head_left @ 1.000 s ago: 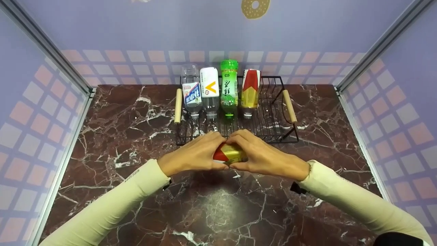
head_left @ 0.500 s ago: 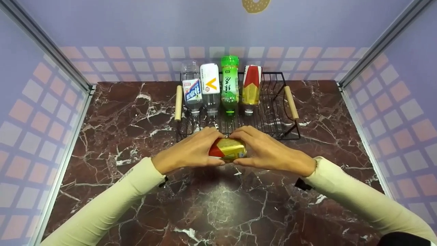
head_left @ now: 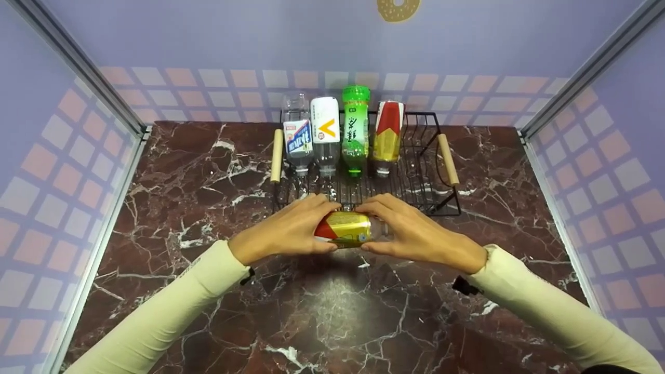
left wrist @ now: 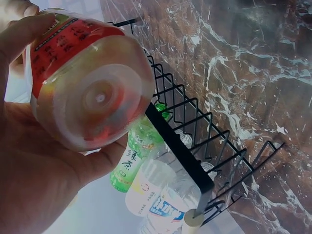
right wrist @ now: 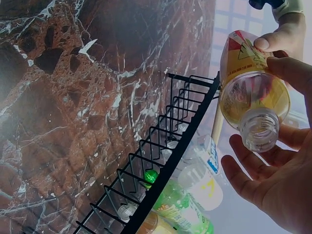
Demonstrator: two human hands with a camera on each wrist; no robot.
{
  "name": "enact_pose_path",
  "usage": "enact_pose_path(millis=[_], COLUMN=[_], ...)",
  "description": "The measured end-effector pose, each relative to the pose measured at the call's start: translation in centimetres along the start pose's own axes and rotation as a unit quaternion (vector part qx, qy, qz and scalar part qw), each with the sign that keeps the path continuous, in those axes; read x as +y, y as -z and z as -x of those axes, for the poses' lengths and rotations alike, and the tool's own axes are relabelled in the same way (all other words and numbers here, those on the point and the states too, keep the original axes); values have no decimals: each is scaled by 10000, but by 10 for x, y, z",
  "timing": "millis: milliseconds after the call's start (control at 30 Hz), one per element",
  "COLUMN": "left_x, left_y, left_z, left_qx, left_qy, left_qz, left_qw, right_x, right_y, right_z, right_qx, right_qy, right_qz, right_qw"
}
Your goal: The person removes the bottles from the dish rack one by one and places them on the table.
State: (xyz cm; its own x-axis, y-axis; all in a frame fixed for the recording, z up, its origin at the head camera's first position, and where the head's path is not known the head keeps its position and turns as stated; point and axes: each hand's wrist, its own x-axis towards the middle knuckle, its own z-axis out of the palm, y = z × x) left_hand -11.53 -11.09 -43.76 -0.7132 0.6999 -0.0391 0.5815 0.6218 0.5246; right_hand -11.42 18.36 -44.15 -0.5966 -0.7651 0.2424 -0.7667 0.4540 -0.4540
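Note:
In the head view, a clear plastic bottle point(head_left: 345, 228) with a red and gold label lies sideways in the air, just before the basket's front edge. My left hand point(head_left: 286, 231) grips its base end. Around the neck end, my right hand point(head_left: 423, 234) holds it with fingers and thumb at opposite sides. The right wrist view shows an uncapped, threaded bottle neck point(right wrist: 259, 129) pointing towards that palm. The round bottle base point(left wrist: 97, 105) faces the left wrist camera. Part of the bottle is hidden behind my fingers.
A black wire basket point(head_left: 423, 195) with wooden handles point(head_left: 447, 158) stands against the tiled-pattern wall. Several bottles lie in it, necks towards me: a blue-labelled one point(head_left: 298, 140), a white-labelled one point(head_left: 326, 122), a green one point(head_left: 356, 122) and a red-gold one point(head_left: 388, 132). Dark marbled tabletop point(head_left: 353, 322) extends in front.
My hands have drawn slightly apart, the right one shifting towards the neck end. More of the bottle's gold label and its clear neck end now shows between them.

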Motion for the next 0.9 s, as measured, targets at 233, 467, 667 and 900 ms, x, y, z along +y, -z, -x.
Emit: enact_pose_path(millis=[233,467,667,900], left_x=[-2,-8,-14,-19], left_y=[2,0,0,1], left_z=[2,10,18,24], left_qx=[20,237,489,672], left_qy=[92,179,287,438], left_qz=[-105,-37,172,400], left_qw=[9999,9996,9982,9960], right_x=[2,3,6,10], right_y=[0,0,-2,2], right_z=[6,6,4,0], right_qx=[142,148,201,279], right_qy=[-29,-64,-111,-191], right_qz=[8,-134,-148,-178], right_qw=[9999,9998,9996,9993])
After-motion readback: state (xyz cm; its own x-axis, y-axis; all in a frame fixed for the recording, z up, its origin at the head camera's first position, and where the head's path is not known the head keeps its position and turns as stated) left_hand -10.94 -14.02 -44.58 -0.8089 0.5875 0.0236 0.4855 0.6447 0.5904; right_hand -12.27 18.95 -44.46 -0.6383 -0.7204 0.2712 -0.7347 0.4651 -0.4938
